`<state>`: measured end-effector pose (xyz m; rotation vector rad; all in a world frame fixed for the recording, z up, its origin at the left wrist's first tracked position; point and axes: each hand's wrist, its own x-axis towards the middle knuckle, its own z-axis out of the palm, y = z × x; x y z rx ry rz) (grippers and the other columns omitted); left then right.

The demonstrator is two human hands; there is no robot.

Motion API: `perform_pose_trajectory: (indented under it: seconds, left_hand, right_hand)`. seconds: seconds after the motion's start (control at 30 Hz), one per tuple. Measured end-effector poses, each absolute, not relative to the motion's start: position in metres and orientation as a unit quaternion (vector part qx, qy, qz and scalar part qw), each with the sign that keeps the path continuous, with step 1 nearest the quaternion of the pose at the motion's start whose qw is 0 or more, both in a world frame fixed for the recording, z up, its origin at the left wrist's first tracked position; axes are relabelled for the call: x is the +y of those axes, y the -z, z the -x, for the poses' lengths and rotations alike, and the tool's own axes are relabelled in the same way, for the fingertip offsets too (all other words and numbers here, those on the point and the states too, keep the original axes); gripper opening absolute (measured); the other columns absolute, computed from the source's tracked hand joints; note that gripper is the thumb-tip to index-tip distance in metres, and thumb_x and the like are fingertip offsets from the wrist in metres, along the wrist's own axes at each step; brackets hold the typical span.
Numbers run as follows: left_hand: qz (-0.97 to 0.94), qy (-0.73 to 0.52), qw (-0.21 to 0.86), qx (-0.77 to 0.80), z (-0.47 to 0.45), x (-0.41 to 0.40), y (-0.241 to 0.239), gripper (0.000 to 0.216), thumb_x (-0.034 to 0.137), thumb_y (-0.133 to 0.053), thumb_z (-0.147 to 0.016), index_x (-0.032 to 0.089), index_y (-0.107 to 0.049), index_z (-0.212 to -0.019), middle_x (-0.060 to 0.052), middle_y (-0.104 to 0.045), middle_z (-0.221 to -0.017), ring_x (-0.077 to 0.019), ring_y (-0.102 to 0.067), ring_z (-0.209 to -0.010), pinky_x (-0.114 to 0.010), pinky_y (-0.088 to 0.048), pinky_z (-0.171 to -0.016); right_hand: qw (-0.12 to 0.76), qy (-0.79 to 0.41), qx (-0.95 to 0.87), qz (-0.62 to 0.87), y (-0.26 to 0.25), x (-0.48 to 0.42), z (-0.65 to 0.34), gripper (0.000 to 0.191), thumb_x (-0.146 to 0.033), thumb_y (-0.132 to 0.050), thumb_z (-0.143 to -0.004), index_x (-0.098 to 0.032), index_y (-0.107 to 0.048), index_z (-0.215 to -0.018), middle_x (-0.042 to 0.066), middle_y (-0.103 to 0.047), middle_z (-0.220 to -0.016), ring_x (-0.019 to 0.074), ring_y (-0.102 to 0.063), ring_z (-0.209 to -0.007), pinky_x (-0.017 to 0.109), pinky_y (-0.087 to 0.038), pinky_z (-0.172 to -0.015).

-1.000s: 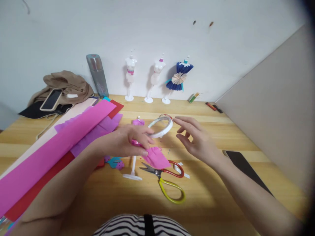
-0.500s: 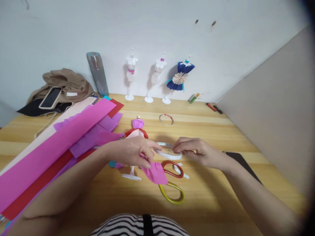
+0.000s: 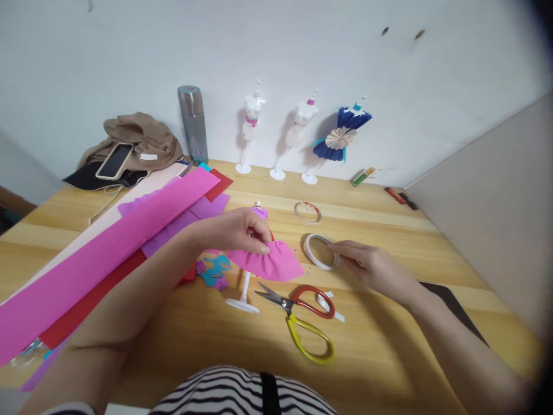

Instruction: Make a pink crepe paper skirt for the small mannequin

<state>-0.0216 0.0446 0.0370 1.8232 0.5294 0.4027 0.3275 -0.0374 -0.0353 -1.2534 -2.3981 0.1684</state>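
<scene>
My left hand [image 3: 242, 231] pinches the gathered upper edge of a piece of pink crepe paper [image 3: 276, 264], which fans out below the fingers. Behind that paper and hand, a small dress form [image 3: 244, 291] is mostly hidden; its purple top and white base show. My right hand [image 3: 371, 266] has its fingertips closed on the near side of a roll of white tape [image 3: 309, 248], tilted just over the table. Closer to me lie scissors [image 3: 288, 304] with one red and one yellow handle, blades slightly apart. White tape scraps [image 3: 337, 314] rest beside the red handle.
Long sheets of coloured crepe paper [image 3: 108, 248] cover the left side. At the back stand a steel flask [image 3: 193, 127], two white dress forms [image 3: 302, 118] and one in blue paper [image 3: 341, 135]. A wire ring [image 3: 308, 212] lies mid-table. A dark flat device [image 3: 453, 308] sits at right.
My left hand has lifted the pink paper up and away from the scissors, whose blades now show. My right hand has drawn the tape roll aside and tilted it. The view has shifted left.
</scene>
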Motion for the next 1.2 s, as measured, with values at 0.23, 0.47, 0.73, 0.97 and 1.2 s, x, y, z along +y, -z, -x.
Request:
perform_pose_trajectory:
  seconds: [0.23, 0.47, 0.73, 0.97, 1.2]
  left_hand:
    - [-0.637, -0.189, 0.693, 0.28, 0.006, 0.039, -0.013, 0.02, 0.031, -0.078, -0.075, 0.012, -0.074, -0.076, 0.0, -0.065, -0.067, -0.0109, -0.057, -0.066, -0.023, -0.043, -0.065]
    - [-0.385, -0.241, 0.863, 0.221, -0.01, 0.029, -0.002, 0.025, 0.034, -0.065, -0.091, 0.011, -0.072, -0.099, -0.011, -0.073, -0.094, -0.0154, -0.066, -0.088, -0.024, -0.05, -0.076]
    - [-0.389, -0.214, 0.842, 0.306, -0.009, 0.025, -0.018, 0.046, 0.046, -0.039, -0.103, 0.009, -0.067, -0.104, -0.013, -0.073, -0.094, -0.0153, -0.07, -0.08, -0.029, -0.056, -0.08]
    - [-0.48, -0.168, 0.744, 0.434, -0.006, 0.025, -0.032, 0.057, 0.058, -0.032, -0.1, 0.009, -0.056, -0.117, -0.01, -0.073, -0.075, -0.0182, -0.069, -0.054, -0.028, -0.054, -0.057]
    - [-0.417, -0.172, 0.815, 0.363, -0.003, 0.03, -0.027, 0.052, 0.057, -0.033, -0.101, 0.011, -0.056, -0.103, -0.009, -0.074, -0.074, -0.0162, -0.068, -0.05, -0.022, -0.049, -0.045]
  right_hand:
    - [0.327, 0.112, -0.869, 0.354, 0.011, -0.049, -0.239, 0.072, -0.008, -0.059, -0.091, -0.034, -0.036, -0.154, 0.012, -0.057, -0.142, 0.0284, -0.059, -0.125, 0.047, -0.057, -0.095]
    - [0.298, 0.192, -0.864, 0.358, 0.026, -0.042, -0.203, 0.057, -0.01, -0.058, -0.092, -0.034, -0.05, -0.143, 0.007, -0.056, -0.146, 0.0282, -0.038, -0.144, 0.055, -0.034, -0.118]
    - [0.489, -0.016, -0.77, 0.411, 0.01, -0.043, -0.193, 0.019, -0.021, -0.068, -0.087, -0.03, -0.075, -0.102, 0.008, -0.073, -0.11, 0.0271, -0.068, -0.105, 0.048, -0.055, -0.09]
    - [0.607, -0.401, -0.492, 0.478, 0.014, -0.032, -0.188, 0.007, -0.032, -0.08, -0.076, -0.028, -0.078, -0.081, 0.0, -0.076, -0.087, 0.0205, -0.07, -0.084, 0.037, -0.055, -0.083]
    - [0.636, -0.358, -0.481, 0.486, 0.021, -0.022, -0.188, 0.01, -0.033, -0.078, -0.072, -0.025, -0.074, -0.075, 0.001, -0.074, -0.083, 0.02, -0.067, -0.081, 0.036, -0.054, -0.08]
